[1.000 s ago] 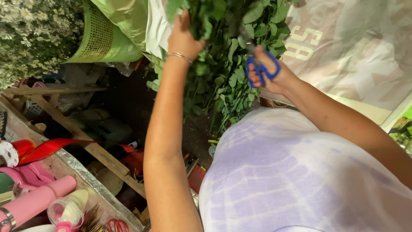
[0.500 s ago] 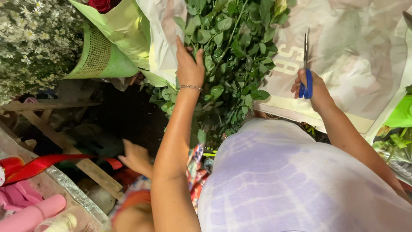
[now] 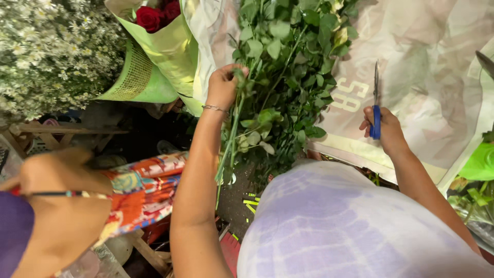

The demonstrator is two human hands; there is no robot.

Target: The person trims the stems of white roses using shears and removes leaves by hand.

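So the left hand (image 3: 222,85) is closed in a fist round a bunch of long green stems (image 3: 230,144), thin and straight, hanging down from the grip toward the ground. They sit right against a big mass of leafy greenery (image 3: 288,67), oval matte leaves, all wrapped in crinkly pale paper (image 3: 427,87). There's a thin metal bracelet (image 3: 215,108) on that wrist.

The right hand (image 3: 385,128) is curled shut on scissors (image 3: 376,110) with a blue plastic handle, the narrow metal blades pointing straight up and looking closed, well apart from the stems, out over the paper wrap.

Up top there's a bundle of red roses (image 3: 154,15) in glossy lime green wrap, and next to it a green mesh sleeve (image 3: 136,77). Far left is a fluffy cloud of tiny white daisy-like flowers (image 3: 51,51). Lower left another person's arm (image 3: 62,206) cuts in, with a bright orange patterned cloth (image 3: 144,190) beside it. A few cut stem bits (image 3: 250,202) lie on the dark ground.
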